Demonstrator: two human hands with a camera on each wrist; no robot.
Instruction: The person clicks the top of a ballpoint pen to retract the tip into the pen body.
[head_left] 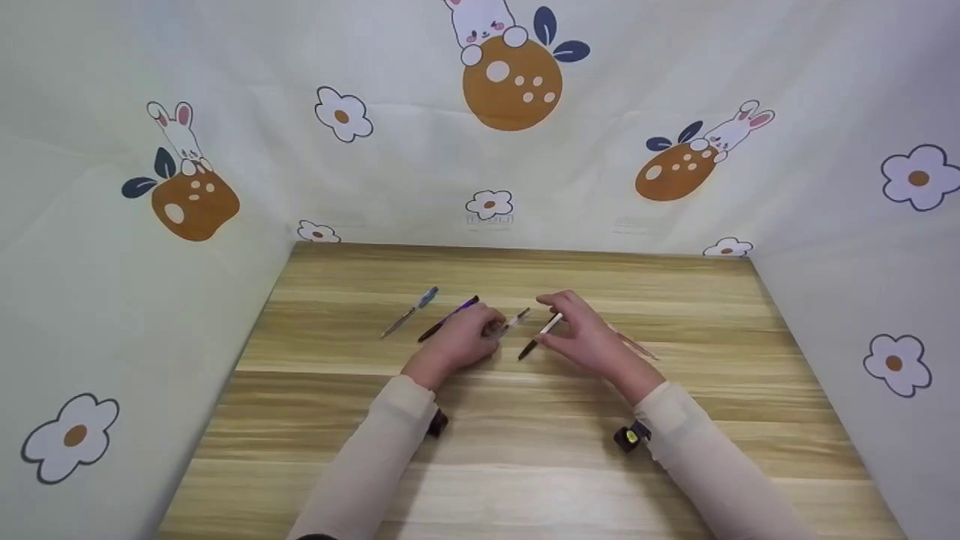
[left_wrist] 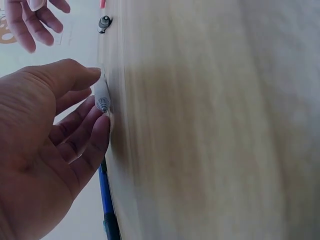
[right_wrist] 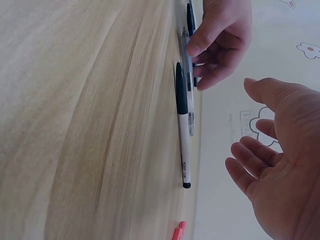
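Note:
In the head view my left hand (head_left: 469, 337) is at a clear gel pen (head_left: 514, 322) with a grey grip, thumb and curled fingers about its tip end. The left wrist view shows that pen's pointed tip (left_wrist: 103, 105) between thumb and fingertips. Just right of it, a white pen with a black end (head_left: 541, 335) lies slanted on the table. Over this white pen (right_wrist: 183, 145) is my right hand (head_left: 585, 334), fingers spread and loosely bent, holding nothing. The right wrist view has the right hand (right_wrist: 280, 155) apart from the pen.
Left of the hands lie a dark purple-blue pen (head_left: 448, 319) and a clear pen with a blue end (head_left: 410, 311). A pink-red pen (head_left: 637, 345) lies beyond the right hand, partly hidden. Patterned cloth walls (head_left: 405, 172) border the wooden table (head_left: 517, 435) at the back and sides.

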